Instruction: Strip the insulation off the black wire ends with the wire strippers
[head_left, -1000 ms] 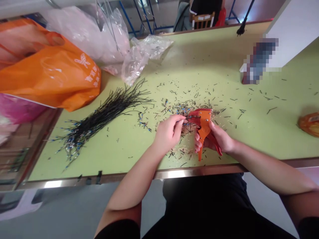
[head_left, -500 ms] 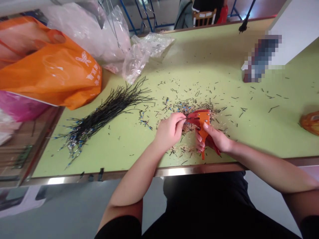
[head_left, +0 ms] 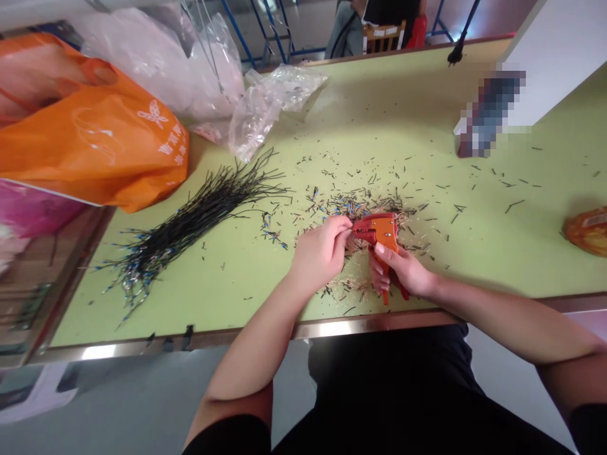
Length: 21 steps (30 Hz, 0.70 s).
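My right hand (head_left: 403, 268) is wrapped round the handles of an orange and red wire stripper (head_left: 386, 229), its jaws pointing left. At the jaw tips, the pinched fingers of my left hand (head_left: 325, 248) hold a thin black wire, mostly hidden by the fingers and the tool. Under and around both hands lie black insulation scraps (head_left: 353, 205), some with blue bits, and fine copper-coloured strands (head_left: 346, 284). To the left rests a long bundle of black wires (head_left: 199, 212), with blue and silvery ends at its near left side.
An orange bag (head_left: 142, 151) and crumpled clear plastic (head_left: 265, 104) occupy the back left of the green table (head_left: 199, 297). At the right stand a white panel (head_left: 554, 69) and an amber object (head_left: 588, 230). A black plug (head_left: 456, 54) hangs at the back; a person (head_left: 348, 31) sits beyond.
The stripper's red jaw part has shifted left, up against my left fingers, and its handles look closer together. Less wire shows between fingers and jaws. The whole view has shifted slightly.
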### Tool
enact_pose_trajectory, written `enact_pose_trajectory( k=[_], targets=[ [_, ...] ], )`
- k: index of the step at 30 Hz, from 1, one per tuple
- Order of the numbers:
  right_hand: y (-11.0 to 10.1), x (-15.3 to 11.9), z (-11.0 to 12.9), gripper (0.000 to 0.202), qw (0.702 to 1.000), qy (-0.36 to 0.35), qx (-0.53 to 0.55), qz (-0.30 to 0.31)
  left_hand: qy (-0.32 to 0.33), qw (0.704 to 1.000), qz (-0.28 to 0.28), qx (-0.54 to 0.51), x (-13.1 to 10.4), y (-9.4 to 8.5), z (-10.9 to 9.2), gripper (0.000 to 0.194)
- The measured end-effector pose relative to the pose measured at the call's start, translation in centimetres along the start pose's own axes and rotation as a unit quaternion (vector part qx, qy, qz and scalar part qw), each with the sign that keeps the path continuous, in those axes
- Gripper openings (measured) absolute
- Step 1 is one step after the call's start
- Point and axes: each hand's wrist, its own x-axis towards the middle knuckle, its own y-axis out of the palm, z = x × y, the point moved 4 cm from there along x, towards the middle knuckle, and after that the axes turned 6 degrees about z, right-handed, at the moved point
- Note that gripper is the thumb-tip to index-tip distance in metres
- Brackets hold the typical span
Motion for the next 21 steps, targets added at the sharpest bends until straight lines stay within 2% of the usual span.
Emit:
enact_pose_trajectory(
  k=[6, 10, 15, 21],
  targets=[
    [0.5, -0.2, -0.1, 0.061, 0.999, 0.000, 0.033, 0.017, -0.003, 1.000, -0.004, -0.011, 0.0, -0.2, -0.3, 0.014],
    [0.4, -0.4, 0.2, 0.060, 0.997, 0.000, 0.064, 0.043, 0.014, 1.000, -0.009, 0.021, 0.1, -0.5, -0.2, 0.019],
    [0.3, -0.9, 0.9, 0.056, 0.994, -0.044, 0.059, 0.080, 0.033, 0.999, -0.027, 0.033, 0.0, -1.3, -0.5, 0.019],
    [0.5, -1.5, 1.1, 0.052, 0.988, -0.086, 0.066, 0.106, 0.018, 0.999, -0.002, 0.033, 0.0, -1.5, -0.8, 0.024]
  ],
)
